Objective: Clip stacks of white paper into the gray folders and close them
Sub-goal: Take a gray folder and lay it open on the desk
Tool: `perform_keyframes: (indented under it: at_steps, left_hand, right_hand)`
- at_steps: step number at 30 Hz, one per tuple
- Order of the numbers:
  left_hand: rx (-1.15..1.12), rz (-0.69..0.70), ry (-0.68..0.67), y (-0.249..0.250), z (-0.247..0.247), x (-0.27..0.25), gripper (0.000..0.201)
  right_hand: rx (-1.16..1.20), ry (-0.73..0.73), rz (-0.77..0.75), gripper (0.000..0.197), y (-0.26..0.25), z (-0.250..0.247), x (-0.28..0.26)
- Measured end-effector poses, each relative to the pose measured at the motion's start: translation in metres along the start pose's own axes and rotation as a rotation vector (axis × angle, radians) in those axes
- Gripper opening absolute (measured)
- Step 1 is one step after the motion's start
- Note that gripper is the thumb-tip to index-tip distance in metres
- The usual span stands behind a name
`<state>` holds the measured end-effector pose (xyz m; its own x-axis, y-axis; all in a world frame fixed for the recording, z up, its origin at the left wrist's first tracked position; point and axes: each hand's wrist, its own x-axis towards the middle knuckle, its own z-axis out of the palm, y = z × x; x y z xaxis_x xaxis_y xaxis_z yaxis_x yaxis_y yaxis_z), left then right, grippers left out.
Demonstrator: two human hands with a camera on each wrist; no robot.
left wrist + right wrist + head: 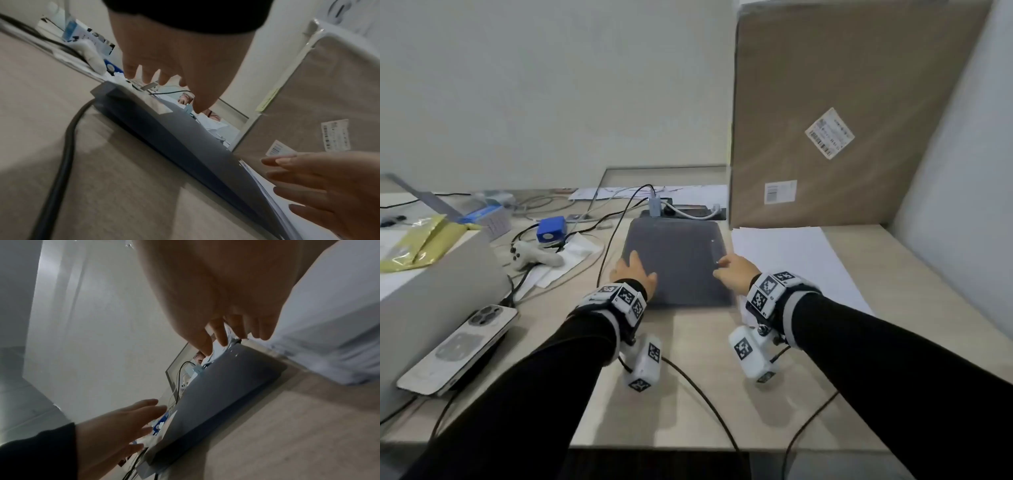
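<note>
One gray folder [674, 260] lies closed mid-table, its long axis running near to far. One stack of white paper [791, 253] sits just right. The left hand [631, 272] rests flat and relaxed on the cover; the right hand [734, 272], fingers extended, touches its right edge.

Black sleeves [524, 387], white wrist cams [619, 301] w/ checkered tags, cables.

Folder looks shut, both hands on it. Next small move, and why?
Probably lift both hands off and slide the gray folder aside. Its cover lies flat, the left hand rests open on it, the right hand is at its right edge, and white paper waits beside it.
</note>
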<state>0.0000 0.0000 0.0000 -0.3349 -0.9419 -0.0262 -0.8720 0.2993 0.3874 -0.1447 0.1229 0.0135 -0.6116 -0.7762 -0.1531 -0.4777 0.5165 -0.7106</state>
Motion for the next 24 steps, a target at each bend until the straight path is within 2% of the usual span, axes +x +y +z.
perform_keyframes:
  at_steps: [5, 7, 12, 16, 18, 24]
  left_hand:
    - [-0.142, -0.231, -0.032, -0.008, 0.01, 0.015, 0.069]
    - [-0.215, -0.275, -0.047, -0.009, 0.008, 0.02, 0.069]
    - [-0.255, -0.369, -0.05, -0.008, -0.012, 0.027, 0.07]
    - [-0.201, -0.292, -0.078, -0.006, -0.032, 0.02, 0.059]
    - [-0.214, -0.247, -0.042, -0.007, -0.041, 0.016, 0.061]
    - [-0.374, -0.129, 0.021, -0.012, -0.066, -0.011, 0.059]
  right_hand:
    - [0.067, -0.1, 0.077, 0.06, 0.002, 0.016, 0.006]
    - [0.078, -0.129, 0.091, 0.065, 0.003, 0.021, 0.007]
    - [0.118, -0.134, 0.068, 0.061, 0.006, 0.022, 0.006]
    - [0.174, -0.1, 0.056, 0.055, 0.005, 0.016, -0.001]
    - [0.197, -0.085, 0.053, 0.055, 0.005, 0.013, -0.008]
    - [0.313, -0.035, 0.062, 0.06, 0.007, 0.0, -0.039]
